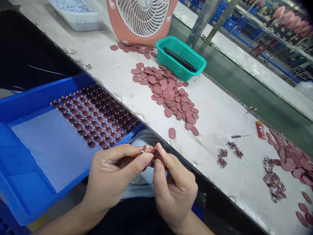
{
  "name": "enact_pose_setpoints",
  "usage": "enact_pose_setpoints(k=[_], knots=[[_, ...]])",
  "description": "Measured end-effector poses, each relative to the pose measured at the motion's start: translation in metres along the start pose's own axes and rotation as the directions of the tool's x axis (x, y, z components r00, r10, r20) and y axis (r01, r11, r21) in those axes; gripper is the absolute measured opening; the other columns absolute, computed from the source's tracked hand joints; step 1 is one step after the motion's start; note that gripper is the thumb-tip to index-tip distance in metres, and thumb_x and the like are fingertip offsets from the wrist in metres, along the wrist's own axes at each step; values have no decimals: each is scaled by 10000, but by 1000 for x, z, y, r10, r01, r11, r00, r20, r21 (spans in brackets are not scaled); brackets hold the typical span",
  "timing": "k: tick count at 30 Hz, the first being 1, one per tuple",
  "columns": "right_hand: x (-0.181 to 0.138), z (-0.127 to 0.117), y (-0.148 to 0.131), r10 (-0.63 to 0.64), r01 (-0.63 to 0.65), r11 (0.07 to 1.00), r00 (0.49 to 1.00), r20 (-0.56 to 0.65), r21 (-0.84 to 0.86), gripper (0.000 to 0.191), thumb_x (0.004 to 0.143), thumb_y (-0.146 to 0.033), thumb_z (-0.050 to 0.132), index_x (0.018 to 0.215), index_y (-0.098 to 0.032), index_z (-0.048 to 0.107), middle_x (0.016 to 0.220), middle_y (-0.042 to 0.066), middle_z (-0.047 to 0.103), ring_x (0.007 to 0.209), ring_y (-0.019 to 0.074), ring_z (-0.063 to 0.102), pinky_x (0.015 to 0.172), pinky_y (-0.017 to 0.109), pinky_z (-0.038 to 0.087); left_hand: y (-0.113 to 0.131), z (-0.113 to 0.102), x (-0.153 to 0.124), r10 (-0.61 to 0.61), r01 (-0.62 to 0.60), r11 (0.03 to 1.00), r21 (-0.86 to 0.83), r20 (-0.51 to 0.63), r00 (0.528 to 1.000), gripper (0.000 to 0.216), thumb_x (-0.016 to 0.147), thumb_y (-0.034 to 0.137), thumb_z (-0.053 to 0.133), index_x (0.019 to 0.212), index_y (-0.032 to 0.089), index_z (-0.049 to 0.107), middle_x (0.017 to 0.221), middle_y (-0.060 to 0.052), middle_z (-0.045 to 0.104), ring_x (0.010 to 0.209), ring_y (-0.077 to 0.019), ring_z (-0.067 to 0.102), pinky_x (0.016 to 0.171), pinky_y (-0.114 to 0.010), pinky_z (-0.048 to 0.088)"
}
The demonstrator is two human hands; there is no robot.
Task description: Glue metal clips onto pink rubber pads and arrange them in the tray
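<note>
Between thumb and fingers, my left hand (110,176) pinches a small figurine piece (146,149) in dark red with pale bits. My right hand (174,189) grips an oval reddish-brown disc (160,154) on edge, and the two parts meet at my fingertips. How they join is hidden by the fingers. To the left, a blue tray (39,202) holds rows of discs with small figures attached. Loose oval discs (168,94) lie heaped on the white table beyond my hands, and one single disc (172,133) lies nearer.
An orange fan (111,19) stands at the back beside a green basket (181,62) with a dark object inside. A clear bottle with a needle tip (215,139) lies right of the heap. Small figurine pieces (274,182) and more discs (290,156) lie farther right.
</note>
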State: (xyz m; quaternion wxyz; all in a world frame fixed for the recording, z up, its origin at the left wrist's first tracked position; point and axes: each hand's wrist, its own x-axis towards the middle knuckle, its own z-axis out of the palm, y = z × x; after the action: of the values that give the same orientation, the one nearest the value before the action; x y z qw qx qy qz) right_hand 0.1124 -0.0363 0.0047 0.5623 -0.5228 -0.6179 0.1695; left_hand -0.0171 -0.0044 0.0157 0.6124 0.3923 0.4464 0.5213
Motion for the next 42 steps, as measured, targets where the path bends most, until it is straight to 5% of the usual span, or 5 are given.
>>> enact_pose_setpoints(k=[42], knots=[[1, 0, -3, 20, -19, 999, 1000, -23, 48, 493, 884, 16, 608, 1298, -238, 693, 1007, 24, 805, 816, 147, 764, 726, 262, 642, 0, 4, -4, 57, -46, 990, 133, -80, 995, 218, 738, 131, 846, 766, 347, 842, 774, 76, 821, 704, -127, 778, 678, -121, 622]])
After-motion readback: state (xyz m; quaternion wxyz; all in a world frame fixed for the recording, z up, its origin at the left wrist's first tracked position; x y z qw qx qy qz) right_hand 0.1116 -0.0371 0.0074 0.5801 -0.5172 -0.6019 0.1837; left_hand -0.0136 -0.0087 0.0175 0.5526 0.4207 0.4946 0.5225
